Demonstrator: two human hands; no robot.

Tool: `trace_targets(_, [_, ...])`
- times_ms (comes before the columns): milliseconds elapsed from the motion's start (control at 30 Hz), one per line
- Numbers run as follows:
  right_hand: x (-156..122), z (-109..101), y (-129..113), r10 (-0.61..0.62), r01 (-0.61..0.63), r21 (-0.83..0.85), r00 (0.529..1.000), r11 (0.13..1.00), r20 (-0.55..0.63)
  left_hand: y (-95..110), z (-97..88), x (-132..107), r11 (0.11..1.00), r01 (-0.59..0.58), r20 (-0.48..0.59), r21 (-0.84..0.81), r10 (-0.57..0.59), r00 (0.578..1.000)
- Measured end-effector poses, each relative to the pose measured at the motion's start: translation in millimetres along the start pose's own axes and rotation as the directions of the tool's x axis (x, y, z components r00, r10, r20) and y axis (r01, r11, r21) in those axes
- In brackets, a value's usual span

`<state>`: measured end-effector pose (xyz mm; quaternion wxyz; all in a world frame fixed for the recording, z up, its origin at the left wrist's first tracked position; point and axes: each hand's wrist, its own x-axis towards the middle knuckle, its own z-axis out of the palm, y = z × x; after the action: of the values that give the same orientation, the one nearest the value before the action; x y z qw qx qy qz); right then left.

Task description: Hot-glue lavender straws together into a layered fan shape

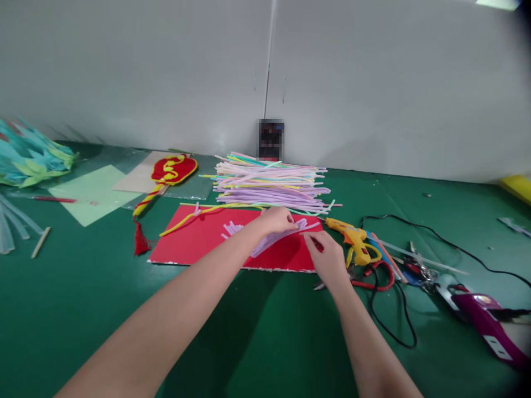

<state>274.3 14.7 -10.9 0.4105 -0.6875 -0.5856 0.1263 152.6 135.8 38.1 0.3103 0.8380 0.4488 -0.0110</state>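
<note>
Far to the left of both hands stood a cluster of teal and green leaf shapes (35, 157), with translucent strips (12, 224) and a short pale stick (41, 242) nearer the wearer. Next came a red pen (55, 199) on a pale green sheet (97, 193), then a red-and-yellow fan-shaped piece (174, 168) ending in a red tassel (141, 240), both well left of the hands. A red board (186, 249) extended beneath the hands and out to their left, where a yellow pipe cleaner (182, 222) crossed its far left part.

Beyond the left hand (279, 220) lay a heap of pastel pipe cleaners (269, 188). The bundle of lilac pipe cleaners (267, 242) lay on the board, partly under the left hand, its right end between the two hands. The left hand's thumb and forefinger were pinched together on that end. The right hand (327, 257), slightly apart from the left, had its fingertips at a lilac strand; whether they gripped it could not be told.

Just right of the right hand lay a yellow glue gun (352, 237) and a red-handled tool (379, 279); farther right were a black cable (456, 249) and a purple device (483, 318).
</note>
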Motion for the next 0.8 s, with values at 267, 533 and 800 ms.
trace_targets(267, [1, -4, -2, 0.077, -0.076, 0.042, 0.996, 0.996, -0.043, 5, -8.7, 7, 0.999, -0.005, 0.143, 0.051, -0.002, 0.99])
trace_targets(533, [4, -9, -3, 0.211, -0.205, 0.075, 0.974, 0.976, -0.084, -2, -13.8, 7, 0.999, -0.041, 0.168, -0.032, 0.046, 0.985])
trace_targets(800, [3, -8, -2, 0.316, -0.3, 0.191, 0.947, 0.935, -0.062, -10, -20.6, 1, 0.986, -0.008, 0.129, -0.165, 0.029, 0.991])
